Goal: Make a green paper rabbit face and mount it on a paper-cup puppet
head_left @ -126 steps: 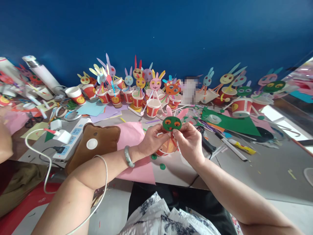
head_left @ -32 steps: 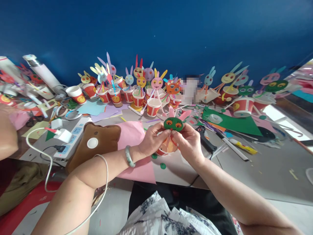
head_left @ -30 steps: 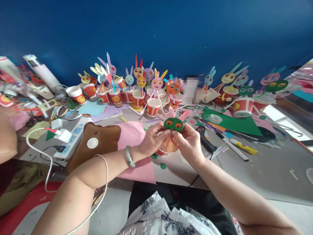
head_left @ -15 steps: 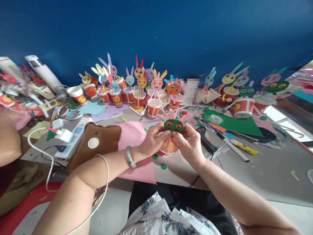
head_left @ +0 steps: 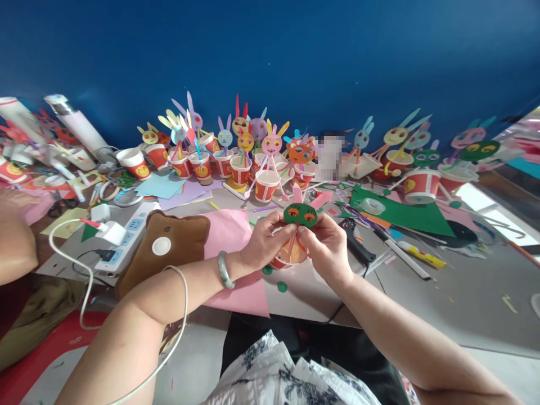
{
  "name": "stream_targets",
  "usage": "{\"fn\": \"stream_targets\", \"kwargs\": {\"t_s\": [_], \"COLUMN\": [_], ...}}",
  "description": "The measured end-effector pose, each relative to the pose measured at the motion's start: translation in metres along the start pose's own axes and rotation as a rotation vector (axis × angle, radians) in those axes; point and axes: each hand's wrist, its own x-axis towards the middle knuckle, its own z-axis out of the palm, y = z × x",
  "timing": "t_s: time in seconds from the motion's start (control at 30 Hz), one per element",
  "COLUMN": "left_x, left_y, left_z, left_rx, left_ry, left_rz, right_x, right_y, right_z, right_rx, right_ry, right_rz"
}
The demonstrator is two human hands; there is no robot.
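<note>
A green paper rabbit face with orange eyes and two pink ears is pinched at its lower edge between both my hands. My left hand grips its left side, fingers closed; a jade bangle sits on that wrist. Closed on the right side is my right hand. Just under the face stands a red and white paper cup, mouth up, with thin straws inside. The cup rests on a pink paper sheet.
A row of finished rabbit cups lines the back by the blue wall. A brown bear-shaped pad, a power strip with a white cable, a green sheet, a glue gun and scraps lie around. Another person's arm shows at left.
The green face has sunk slightly toward the cup over the last seconds. Both hands keep their grip in the same spot; the view has shifted a little.
</note>
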Motion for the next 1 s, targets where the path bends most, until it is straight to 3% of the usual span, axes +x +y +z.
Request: {"fn": "stream_targets", "kwargs": {"t_s": [1.0], "left_x": [-0.0014], "left_y": [-0.0063], "left_z": [-0.0003], "left_rx": [0.016], "left_ry": [-0.017], "left_rz": [-0.022], "right_x": [0.0016], "right_y": [-0.0026], "right_z": [-0.0014], "right_rx": [-0.096], "right_ry": [-0.01], "right_rz": [0.022]}}
